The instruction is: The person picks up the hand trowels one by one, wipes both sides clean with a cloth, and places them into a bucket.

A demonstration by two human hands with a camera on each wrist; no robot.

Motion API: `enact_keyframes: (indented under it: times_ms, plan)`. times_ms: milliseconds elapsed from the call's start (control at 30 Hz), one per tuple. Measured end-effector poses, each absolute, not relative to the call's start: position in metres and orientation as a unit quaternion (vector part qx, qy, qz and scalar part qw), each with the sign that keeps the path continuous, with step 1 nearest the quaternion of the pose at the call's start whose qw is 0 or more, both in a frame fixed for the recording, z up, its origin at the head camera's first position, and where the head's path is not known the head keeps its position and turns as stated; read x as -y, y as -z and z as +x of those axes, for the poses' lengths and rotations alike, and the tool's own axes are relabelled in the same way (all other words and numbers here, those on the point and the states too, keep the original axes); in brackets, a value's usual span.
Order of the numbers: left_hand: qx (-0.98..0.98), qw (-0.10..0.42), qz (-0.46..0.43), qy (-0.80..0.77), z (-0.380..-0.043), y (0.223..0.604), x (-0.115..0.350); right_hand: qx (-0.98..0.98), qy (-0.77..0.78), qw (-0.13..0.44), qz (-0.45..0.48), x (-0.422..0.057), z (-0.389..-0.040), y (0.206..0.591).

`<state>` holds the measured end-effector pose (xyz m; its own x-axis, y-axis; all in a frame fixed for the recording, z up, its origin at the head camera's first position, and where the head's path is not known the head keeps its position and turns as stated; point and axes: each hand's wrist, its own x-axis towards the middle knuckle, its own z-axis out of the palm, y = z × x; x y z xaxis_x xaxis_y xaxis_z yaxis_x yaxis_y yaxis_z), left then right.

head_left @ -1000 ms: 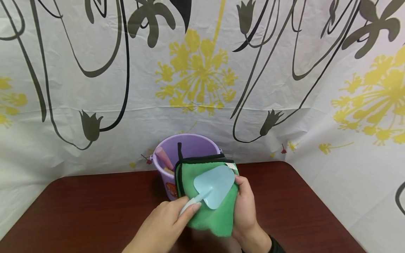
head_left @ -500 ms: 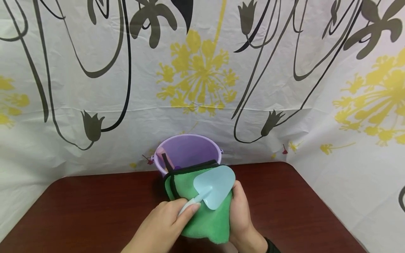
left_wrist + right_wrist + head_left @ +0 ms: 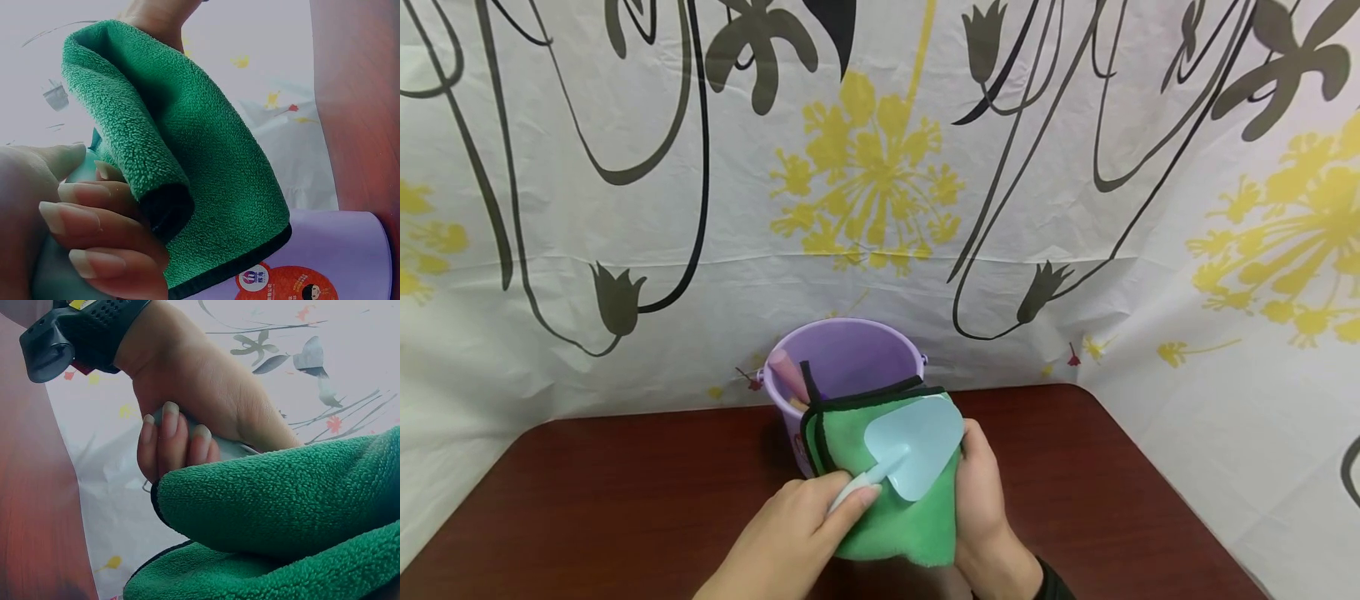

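In the head view my left hand grips the handle of a light blue toy shovel, its blade tilted up and facing me. A green towel with black edging lies behind the blade. My right hand holds the towel from the right side, its thumb near the blade's edge and its other fingers hidden. The left wrist view shows the left fingers curled round the handle, beside the folded towel. From the right wrist, the towel covers the lower right.
A purple bucket stands just behind the towel, against the patterned cloth backdrop. A pink handle sticks up inside the bucket on its left. Dark red-brown table surface extends on both sides.
The towel in my right hand slid down and left, then back up and right against the shovel. The shovel has shifted slightly right; my left hand keeps its grip.
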<state>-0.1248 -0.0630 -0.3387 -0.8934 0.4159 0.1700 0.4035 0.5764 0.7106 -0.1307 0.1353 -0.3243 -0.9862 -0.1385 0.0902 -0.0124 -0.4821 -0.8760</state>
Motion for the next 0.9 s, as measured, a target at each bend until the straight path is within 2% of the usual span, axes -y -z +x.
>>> enact_keyframes:
  times_ms: [233, 467, 900]
  plan:
    - [-0.888, 0.011, 0.230, -0.397, -0.125, 0.338, 0.064, -0.511, 0.858, 0.033, -0.034, -0.134, -0.130, 0.321]
    - [-0.889, -0.004, 0.237, -0.392, -0.125, 0.340, 0.062, -0.508, 0.860, 0.017, -0.043, -0.137, -0.131, 0.318]
    - [-0.890, -0.004, 0.230, -0.393, -0.126, 0.342, 0.061, -0.495, 0.860, -0.063, -0.102, -0.150, -0.130, 0.314]
